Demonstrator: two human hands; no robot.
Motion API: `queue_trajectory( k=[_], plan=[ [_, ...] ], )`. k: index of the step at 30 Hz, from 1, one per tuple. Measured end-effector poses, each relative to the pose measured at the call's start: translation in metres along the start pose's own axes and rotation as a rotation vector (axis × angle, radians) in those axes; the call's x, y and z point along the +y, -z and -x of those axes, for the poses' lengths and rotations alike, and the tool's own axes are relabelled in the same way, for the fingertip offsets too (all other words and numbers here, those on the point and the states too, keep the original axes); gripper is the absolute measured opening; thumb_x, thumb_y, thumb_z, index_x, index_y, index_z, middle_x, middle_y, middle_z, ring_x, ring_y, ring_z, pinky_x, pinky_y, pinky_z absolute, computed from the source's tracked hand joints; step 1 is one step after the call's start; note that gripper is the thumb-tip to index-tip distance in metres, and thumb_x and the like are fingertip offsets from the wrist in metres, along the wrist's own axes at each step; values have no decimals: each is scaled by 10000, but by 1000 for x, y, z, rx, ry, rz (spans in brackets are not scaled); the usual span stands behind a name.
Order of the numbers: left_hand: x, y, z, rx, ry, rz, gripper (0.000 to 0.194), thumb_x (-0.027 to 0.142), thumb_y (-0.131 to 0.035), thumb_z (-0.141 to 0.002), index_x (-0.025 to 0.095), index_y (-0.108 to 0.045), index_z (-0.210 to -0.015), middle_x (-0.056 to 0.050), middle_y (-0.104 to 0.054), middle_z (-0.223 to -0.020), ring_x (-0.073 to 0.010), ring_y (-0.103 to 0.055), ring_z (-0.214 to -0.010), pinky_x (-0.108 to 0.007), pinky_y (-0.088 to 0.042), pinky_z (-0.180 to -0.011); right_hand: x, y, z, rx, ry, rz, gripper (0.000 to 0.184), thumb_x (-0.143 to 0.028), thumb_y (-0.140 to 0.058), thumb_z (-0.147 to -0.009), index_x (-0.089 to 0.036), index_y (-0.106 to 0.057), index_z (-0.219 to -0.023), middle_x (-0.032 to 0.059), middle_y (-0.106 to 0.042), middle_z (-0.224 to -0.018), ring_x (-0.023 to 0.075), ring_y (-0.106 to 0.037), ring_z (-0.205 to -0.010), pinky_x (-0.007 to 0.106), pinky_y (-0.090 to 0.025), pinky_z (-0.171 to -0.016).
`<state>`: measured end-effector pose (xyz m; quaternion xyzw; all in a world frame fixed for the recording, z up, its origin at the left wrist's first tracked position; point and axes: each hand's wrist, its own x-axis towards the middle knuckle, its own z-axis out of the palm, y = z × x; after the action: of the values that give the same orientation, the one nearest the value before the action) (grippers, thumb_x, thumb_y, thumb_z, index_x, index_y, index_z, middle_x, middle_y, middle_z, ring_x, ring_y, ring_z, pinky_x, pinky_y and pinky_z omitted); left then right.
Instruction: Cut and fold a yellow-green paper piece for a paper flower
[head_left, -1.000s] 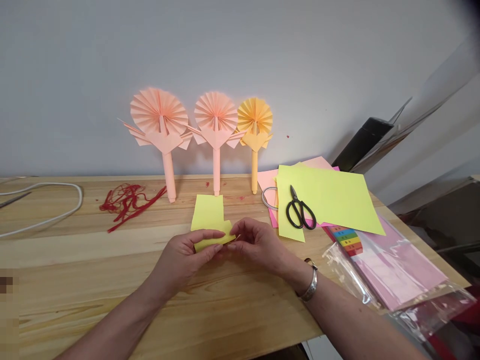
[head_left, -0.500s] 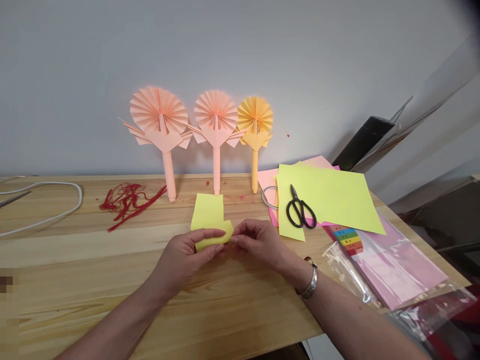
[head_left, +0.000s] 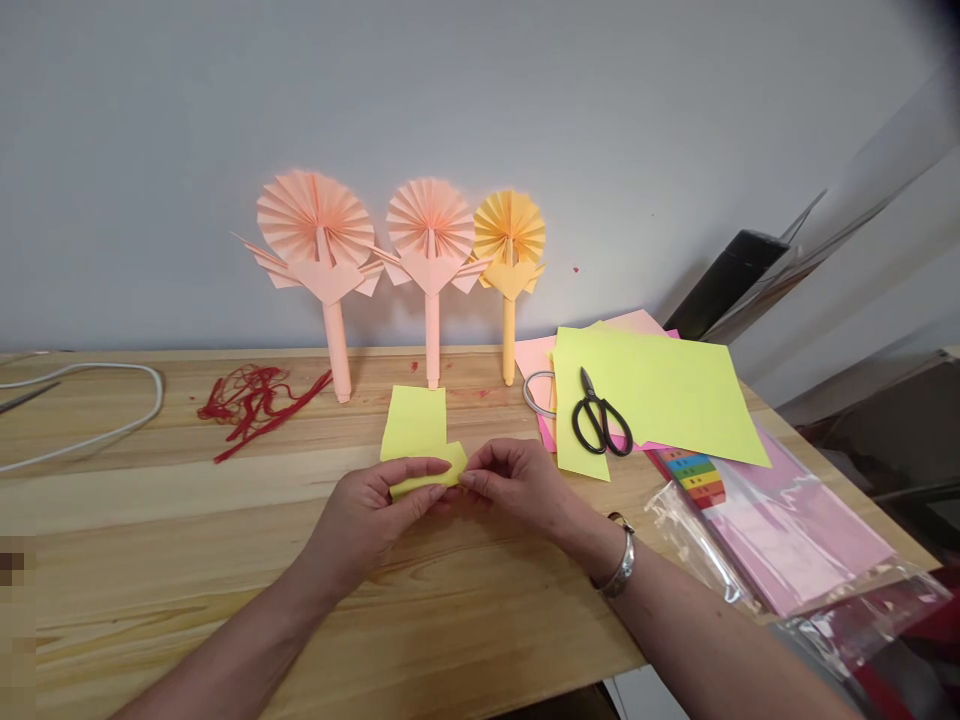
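A small folded piece of yellow paper is held low over the wooden table between my two hands. My left hand grips its left part, index finger stretched along the top and thumb at the front. At its right end my right hand pinches the edge between thumb and fingertips. Just behind them lies a second yellow paper piece, flat, its near part covered by the folded one and my left fingers. The lower fingers of both hands are partly hidden.
Three pleated paper fans lean on the wall: a large pink fan, a smaller pink fan and an orange fan. Red threads lie left. Black scissors rest on yellow sheets, near a plastic-wrapped paper pack.
My right thumb and fingers have closed together on the right edge of the folded paper, moving slightly. My left hand keeps its hold; the view shifts a little.
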<state>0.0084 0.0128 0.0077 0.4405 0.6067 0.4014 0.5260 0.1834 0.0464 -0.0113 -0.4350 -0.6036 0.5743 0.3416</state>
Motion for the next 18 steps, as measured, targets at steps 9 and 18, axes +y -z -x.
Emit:
queue_trajectory(
  k=[9, 18],
  plan=[
    [-1, -2, 1, 12, 0, 0, 331, 399, -749, -588, 201, -715, -851, -33, -760, -670, -214, -718, -700, -279, -562, -686, -5, -1, 3, 31, 4, 95, 104, -253, -620, -749, -164, -628, -696, -8, -630, -635, 95, -541, -587, 201, -415, -536],
    [-1, 0, -1, -37, 18, -8, 330, 399, -743, -597, 202, -707, -859, -34, -761, -676, -218, -720, -700, -290, -567, -689, -4, -2, 2, 42, -9, 104, 101, -249, -630, -737, -166, -619, -683, -14, -615, -616, 94, -545, -572, 199, -410, -515]
  ],
)
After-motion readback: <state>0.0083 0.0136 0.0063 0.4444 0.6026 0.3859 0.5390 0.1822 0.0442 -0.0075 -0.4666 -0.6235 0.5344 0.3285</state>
